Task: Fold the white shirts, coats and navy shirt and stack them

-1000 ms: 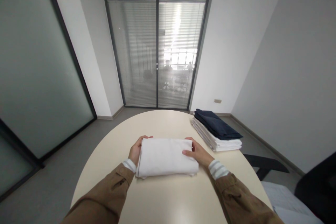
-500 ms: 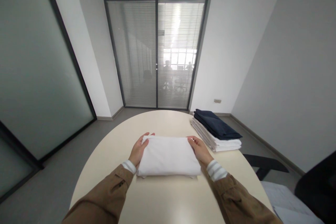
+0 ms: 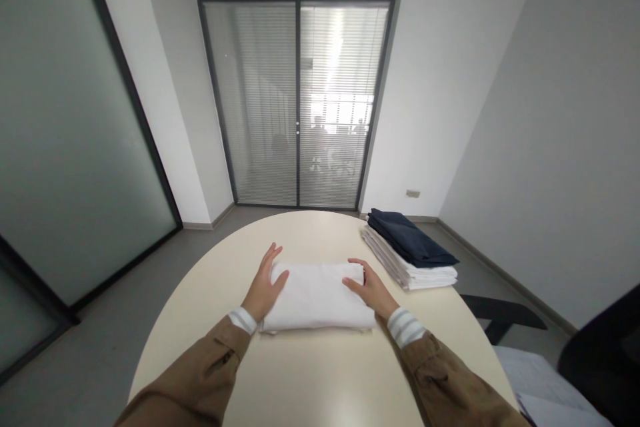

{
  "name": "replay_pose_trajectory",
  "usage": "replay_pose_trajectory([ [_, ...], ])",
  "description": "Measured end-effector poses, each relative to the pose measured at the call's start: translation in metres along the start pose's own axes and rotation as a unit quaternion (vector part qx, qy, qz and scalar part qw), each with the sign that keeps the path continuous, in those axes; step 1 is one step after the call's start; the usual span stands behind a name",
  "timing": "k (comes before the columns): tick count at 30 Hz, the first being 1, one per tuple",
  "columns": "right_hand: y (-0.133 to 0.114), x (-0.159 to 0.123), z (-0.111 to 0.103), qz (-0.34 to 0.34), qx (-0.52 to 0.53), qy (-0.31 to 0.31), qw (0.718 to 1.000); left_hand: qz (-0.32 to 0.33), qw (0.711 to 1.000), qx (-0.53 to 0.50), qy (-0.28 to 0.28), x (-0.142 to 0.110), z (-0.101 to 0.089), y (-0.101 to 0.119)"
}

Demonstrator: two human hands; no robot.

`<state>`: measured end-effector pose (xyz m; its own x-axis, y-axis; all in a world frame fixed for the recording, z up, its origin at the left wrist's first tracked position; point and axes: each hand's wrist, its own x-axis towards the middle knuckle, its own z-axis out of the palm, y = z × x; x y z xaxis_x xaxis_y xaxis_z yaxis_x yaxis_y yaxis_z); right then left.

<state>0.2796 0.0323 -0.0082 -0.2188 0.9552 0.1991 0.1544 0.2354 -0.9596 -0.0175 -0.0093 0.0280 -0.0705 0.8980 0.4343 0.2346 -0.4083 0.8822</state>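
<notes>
A folded white cloth lies flat on the round cream table in front of me. My left hand rests on the cloth's left end, fingers stretched out and flat. My right hand lies on the cloth's right end, fingers extended and slightly curved over the top. Neither hand grips anything. Both arms wear brown sleeves with striped cuffs.
A stack of folded white cloths topped by a dark navy one sits at the table's far right. A dark chair stands at the right. Glass sliding doors with blinds are beyond the table.
Both hands have let go of the cloth's ends and now lie open on top of it. The left fingers have spread forward. The cloth stays put.
</notes>
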Motion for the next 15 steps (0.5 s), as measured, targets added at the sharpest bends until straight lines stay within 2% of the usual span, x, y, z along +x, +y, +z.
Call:
replay_pose_trajectory([
  [1, 0.003, 0.001, -0.001, -0.005, -0.013, -0.002, 1.0, 0.051, 0.995, 0.083, -0.03, -0.003, 0.003, 0.007],
  [3, 0.004, 0.002, -0.004, -0.011, -0.036, -0.007, 0.999, 0.116, 0.959, 0.237, -0.104, -0.012, 0.011, 0.017],
  [6, -0.01, 0.003, -0.01, -0.043, -0.107, 0.027, 0.993, 0.128, 0.895, 0.389, -0.178, -0.028, 0.025, 0.021],
  [9, -0.046, 0.0, -0.002, -0.115, -0.242, 0.076, 0.961, 0.123, 0.855, 0.459, -0.208, -0.039, 0.033, 0.012],
  [12, -0.079, -0.009, 0.026, -0.143, -0.335, 0.022, 0.931, 0.126, 0.844, 0.476, -0.212, -0.043, 0.032, 0.005],
  [14, -0.084, -0.016, 0.048, -0.142, -0.404, -0.045, 0.903, 0.111, 0.846, 0.476, -0.214, -0.043, 0.031, 0.003],
  [15, -0.082, -0.02, 0.057, -0.121, -0.433, -0.061, 0.891, 0.094, 0.848, 0.473, -0.22, -0.042, 0.03, 0.003],
])
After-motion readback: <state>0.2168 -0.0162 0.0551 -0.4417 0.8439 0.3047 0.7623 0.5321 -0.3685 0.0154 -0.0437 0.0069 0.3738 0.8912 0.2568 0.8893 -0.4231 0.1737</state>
